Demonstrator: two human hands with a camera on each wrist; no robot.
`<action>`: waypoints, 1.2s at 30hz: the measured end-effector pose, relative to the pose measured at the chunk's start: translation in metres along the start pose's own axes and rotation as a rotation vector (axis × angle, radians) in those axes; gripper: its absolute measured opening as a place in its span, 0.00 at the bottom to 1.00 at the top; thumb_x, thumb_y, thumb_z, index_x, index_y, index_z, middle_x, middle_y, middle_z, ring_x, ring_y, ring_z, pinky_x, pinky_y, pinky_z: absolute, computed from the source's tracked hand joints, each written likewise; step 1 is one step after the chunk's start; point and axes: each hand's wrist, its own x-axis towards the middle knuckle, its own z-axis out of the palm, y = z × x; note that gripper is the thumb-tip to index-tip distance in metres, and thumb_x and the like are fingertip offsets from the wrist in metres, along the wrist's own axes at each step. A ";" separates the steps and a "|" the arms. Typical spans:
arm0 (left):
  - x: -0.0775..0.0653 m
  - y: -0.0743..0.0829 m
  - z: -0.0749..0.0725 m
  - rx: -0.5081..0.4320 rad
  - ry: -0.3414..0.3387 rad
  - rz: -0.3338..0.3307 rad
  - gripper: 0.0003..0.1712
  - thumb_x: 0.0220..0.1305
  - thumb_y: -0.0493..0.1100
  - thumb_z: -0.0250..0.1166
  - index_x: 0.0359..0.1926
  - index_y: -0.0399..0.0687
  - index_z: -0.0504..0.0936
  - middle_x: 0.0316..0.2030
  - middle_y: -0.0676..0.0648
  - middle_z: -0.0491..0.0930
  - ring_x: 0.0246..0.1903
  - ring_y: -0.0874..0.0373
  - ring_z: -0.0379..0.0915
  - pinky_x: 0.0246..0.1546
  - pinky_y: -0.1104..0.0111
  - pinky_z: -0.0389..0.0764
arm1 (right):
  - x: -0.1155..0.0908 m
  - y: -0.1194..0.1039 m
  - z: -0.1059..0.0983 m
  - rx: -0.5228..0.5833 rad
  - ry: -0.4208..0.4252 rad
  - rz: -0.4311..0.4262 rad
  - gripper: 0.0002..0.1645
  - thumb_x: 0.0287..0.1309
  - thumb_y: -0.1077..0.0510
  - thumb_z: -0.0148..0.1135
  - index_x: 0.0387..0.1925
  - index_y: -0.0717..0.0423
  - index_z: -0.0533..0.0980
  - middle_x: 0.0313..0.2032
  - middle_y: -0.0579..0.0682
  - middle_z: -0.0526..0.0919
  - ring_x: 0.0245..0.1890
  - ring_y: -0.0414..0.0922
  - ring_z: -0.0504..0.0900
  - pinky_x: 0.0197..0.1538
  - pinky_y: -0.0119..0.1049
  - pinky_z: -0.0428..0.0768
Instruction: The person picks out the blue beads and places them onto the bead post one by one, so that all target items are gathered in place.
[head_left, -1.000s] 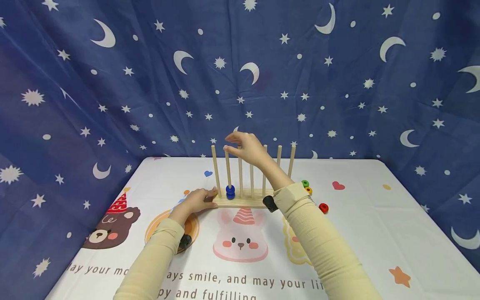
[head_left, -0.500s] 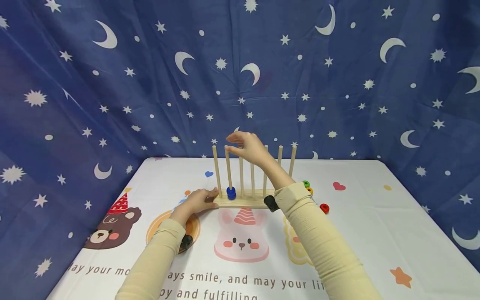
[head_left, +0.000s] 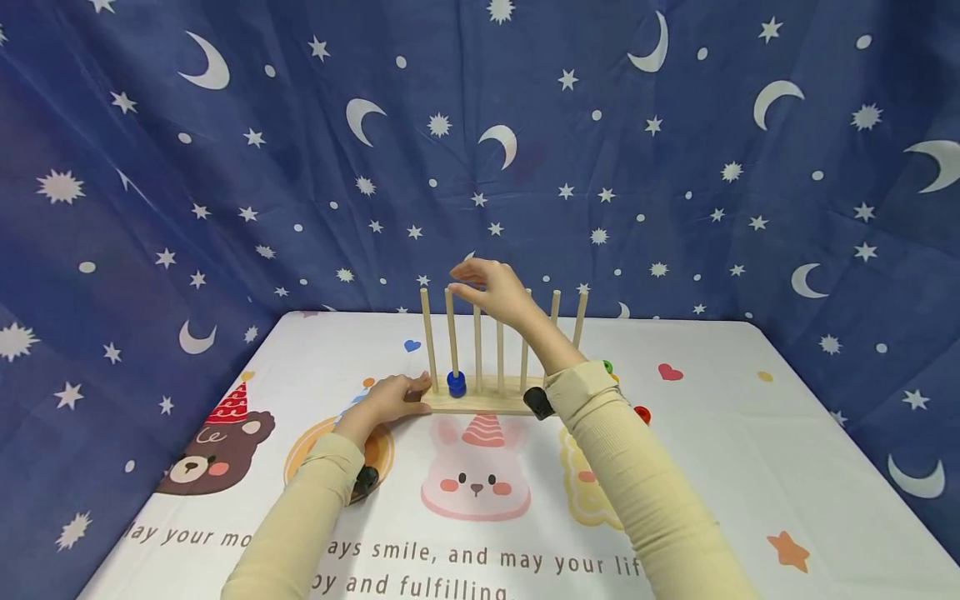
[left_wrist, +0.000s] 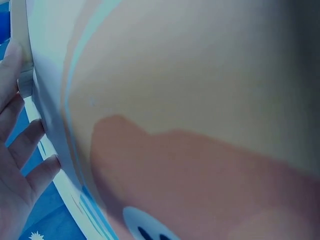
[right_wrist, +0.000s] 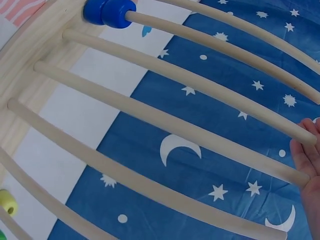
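Note:
A wooden peg stand (head_left: 480, 403) with a row of upright pegs is on the table. Two blue beads (head_left: 456, 384) sit stacked at the foot of the second peg from the left; in the right wrist view the blue beads (right_wrist: 116, 12) lie against each other. My left hand (head_left: 387, 402) holds the left end of the base, thumb in front and other fingers spread behind. Over the top of the second peg is my right hand (head_left: 495, 292), its thumb and fingers parted in a loose curve with nothing between them.
Right of the stand lie a red bead (head_left: 642, 414) and a green bead (head_left: 607, 367), partly behind the right sleeve. A yellow bead (right_wrist: 8, 202) shows in the right wrist view. Behind the printed tablecloth (head_left: 712, 467) hangs a blue star curtain (head_left: 525, 100).
The upper blue bead has settled down onto the lower one on the second peg. Both hands stay nearly where they were; the head view shifts slightly.

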 end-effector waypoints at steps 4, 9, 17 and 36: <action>-0.001 -0.001 0.002 0.008 0.000 -0.005 0.32 0.56 0.51 0.68 0.59 0.43 0.74 0.60 0.39 0.70 0.54 0.36 0.72 0.53 0.50 0.74 | -0.001 0.001 -0.001 0.051 0.004 0.007 0.21 0.65 0.55 0.56 0.55 0.63 0.74 0.55 0.59 0.79 0.57 0.51 0.77 0.61 0.40 0.74; 0.000 -0.001 0.000 -0.003 0.002 0.004 0.32 0.56 0.50 0.68 0.59 0.40 0.74 0.60 0.39 0.69 0.57 0.35 0.69 0.57 0.49 0.71 | -0.003 -0.004 -0.005 0.138 0.051 -0.014 0.19 0.65 0.57 0.55 0.53 0.62 0.75 0.53 0.59 0.80 0.54 0.50 0.79 0.58 0.39 0.77; 0.001 0.001 0.000 -0.004 0.006 -0.006 0.31 0.57 0.50 0.67 0.60 0.43 0.74 0.60 0.39 0.71 0.55 0.36 0.72 0.55 0.50 0.73 | -0.007 -0.008 -0.012 0.214 0.159 -0.078 0.17 0.65 0.58 0.55 0.51 0.63 0.76 0.50 0.59 0.82 0.50 0.50 0.81 0.55 0.40 0.78; 0.000 0.001 -0.001 -0.002 -0.004 0.009 0.31 0.56 0.49 0.67 0.59 0.40 0.75 0.59 0.37 0.71 0.54 0.35 0.72 0.53 0.49 0.74 | -0.070 0.040 -0.087 0.297 0.673 -0.131 0.13 0.62 0.68 0.54 0.44 0.75 0.75 0.34 0.26 0.81 0.39 0.25 0.80 0.45 0.17 0.76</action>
